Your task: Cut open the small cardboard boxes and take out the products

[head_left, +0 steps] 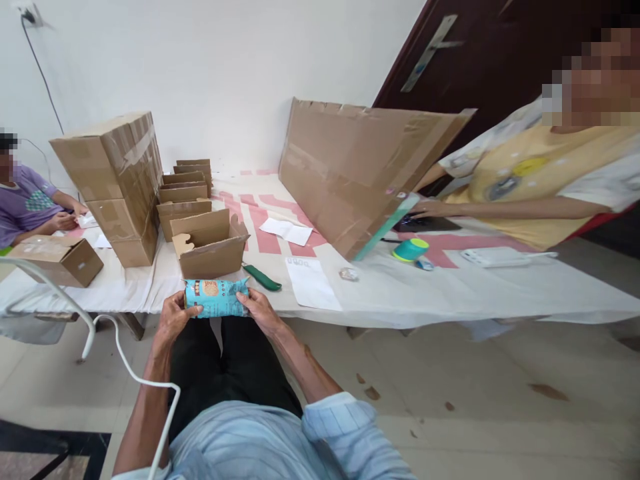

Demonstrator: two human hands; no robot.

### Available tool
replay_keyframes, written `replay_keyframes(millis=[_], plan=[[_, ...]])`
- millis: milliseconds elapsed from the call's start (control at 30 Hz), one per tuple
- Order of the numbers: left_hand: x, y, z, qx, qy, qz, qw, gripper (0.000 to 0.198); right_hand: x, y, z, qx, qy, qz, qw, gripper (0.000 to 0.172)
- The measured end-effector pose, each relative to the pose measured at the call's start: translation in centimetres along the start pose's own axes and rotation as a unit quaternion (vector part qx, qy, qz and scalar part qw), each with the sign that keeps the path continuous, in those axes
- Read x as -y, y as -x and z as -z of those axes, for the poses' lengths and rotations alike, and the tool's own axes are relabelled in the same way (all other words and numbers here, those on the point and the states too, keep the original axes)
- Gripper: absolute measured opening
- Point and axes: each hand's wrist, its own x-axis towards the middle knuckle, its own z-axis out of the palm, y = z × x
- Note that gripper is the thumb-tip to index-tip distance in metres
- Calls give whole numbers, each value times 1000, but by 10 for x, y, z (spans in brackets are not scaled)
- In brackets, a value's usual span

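Observation:
A blue printed snack packet is stretched sideways between my two hands, just above my lap at the table's front edge. My left hand grips its left end, thumb across the front. On the right end, my right hand pinches the packet with the thumb on top. Right behind the packet stands an open cardboard box with its flaps up; I cannot see into its bottom. A green-handled cutter or knife lies beside the box, close to my right hand.
More open boxes line up behind, beside stacked taped cartons. A large cardboard sheet stands upright on the table. Papers and a teal tape roll lie rightward. People sit left and right. A white cable crosses my left arm.

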Motion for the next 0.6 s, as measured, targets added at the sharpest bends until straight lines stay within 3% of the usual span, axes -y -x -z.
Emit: replay_keyframes(millis=[300,600], plan=[[19,-5,5,-32,-44,19,998,41,-7,5,2,-16,18,0,1000,60],[9,2,3,39,7,-12,999,43,-5,2,1,-28,26,17,999,66]])
